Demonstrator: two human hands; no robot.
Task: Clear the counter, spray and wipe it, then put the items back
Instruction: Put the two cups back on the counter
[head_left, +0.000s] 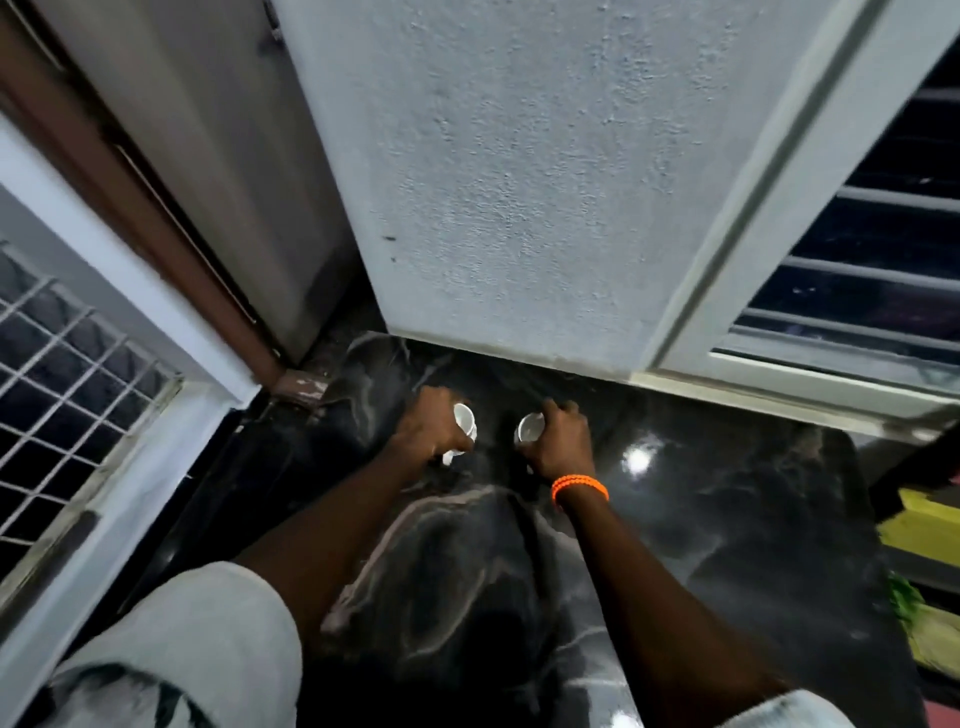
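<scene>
A black marble counter (727, 519) with pale veins fills the lower middle of the head view. My left hand (428, 428) is closed around a small white cup (464, 418) near the counter's far end. My right hand (563, 441), with an orange bead bracelet at the wrist, grips a second white cup (530, 428) just to the right. Both cups are tilted with their mouths facing me, low over the stone. I cannot tell whether they touch it. The two cups are a short gap apart.
A textured white wall (519, 182) rises right behind the cups. A barred window (857, 260) is at right and a grilled window (62, 374) at left, beside a brown door frame (156, 208). Yellow and green items (924, 597) lie past the counter's right edge.
</scene>
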